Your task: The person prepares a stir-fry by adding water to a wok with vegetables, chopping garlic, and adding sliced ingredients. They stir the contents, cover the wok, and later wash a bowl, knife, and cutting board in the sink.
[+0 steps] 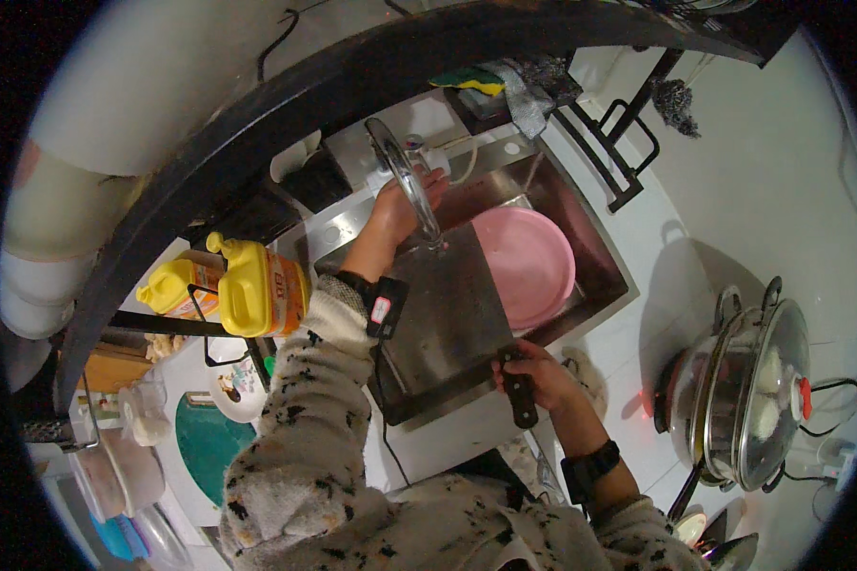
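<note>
My right hand [535,375] grips the dark riveted handle of a cleaver [457,300]. Its broad grey blade lies over the stainless steel sink [591,275], below the spout, and covers part of a pink plastic basin [532,268]. At the back of the sink, my left hand [400,210] reaches behind the curved chrome faucet [403,168]. Its fingers are close to the faucet's base, partly hidden by the spout; whether they grasp anything is unclear.
Two yellow jugs [257,292] stand left of the sink. A glass-lidded steel pot [735,392] is at the right. A black shelf edge [314,78] curves overhead. A sponge [471,80] and grey cloth [525,103] lie behind the sink. A green board [211,446] is at the left.
</note>
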Demonstrator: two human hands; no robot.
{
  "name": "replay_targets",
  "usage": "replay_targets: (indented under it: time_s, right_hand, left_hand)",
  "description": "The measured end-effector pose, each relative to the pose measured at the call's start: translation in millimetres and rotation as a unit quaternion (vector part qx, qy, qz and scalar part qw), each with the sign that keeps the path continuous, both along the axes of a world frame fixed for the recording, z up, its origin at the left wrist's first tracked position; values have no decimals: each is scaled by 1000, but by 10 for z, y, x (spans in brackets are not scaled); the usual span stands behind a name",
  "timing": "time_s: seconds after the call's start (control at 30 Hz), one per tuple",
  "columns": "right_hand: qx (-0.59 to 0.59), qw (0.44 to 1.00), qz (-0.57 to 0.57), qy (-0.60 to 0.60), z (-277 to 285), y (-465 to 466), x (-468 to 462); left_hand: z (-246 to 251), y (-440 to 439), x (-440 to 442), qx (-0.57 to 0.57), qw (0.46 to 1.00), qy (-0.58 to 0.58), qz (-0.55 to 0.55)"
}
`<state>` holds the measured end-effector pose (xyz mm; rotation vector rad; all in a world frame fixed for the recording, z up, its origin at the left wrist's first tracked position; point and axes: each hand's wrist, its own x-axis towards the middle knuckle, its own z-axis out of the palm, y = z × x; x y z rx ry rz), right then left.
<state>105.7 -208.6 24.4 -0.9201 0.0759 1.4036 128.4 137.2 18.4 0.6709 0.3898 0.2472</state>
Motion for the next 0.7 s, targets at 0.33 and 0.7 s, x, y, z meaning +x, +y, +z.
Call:
replay_targets:
  time_s: [0.33, 0.7]
  right_hand:
    - [23, 1000, 16, -9, -85, 111, 43]
    - [-8, 1000, -3, -20, -14, 207, 69]
  left_hand:
    - [-45, 55, 33, -2, 995, 29, 95]
    - [-175, 187, -64, 73, 990, 31, 120]
